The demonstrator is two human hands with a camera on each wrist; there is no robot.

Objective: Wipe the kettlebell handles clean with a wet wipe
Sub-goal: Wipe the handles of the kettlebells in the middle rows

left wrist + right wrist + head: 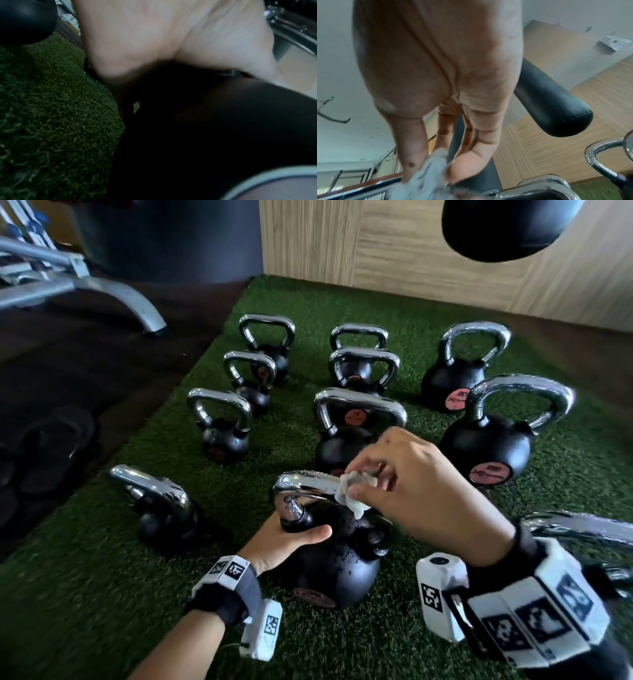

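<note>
Right hand (407, 484) pinches the wet wipe (352, 491) between thumb and fingers, pressed onto the top bar of the shiny handle (305, 484) of the nearest kettlebell (329, 563), which sits on the green turf (102, 594). Left hand (291, 539) is curled round the base of the handle's left post, bracing the weight. So we're mid-wipe on this one. Next, I'd say: run the wipe along the bar and down both posts, firm pressure. The other kettlebells (219, 419) stand in rows behind.

Kettlebell (329, 556) nearest on turf (102, 594); others (342, 409) in rows behind; bench frame (85, 282) far left.
</note>
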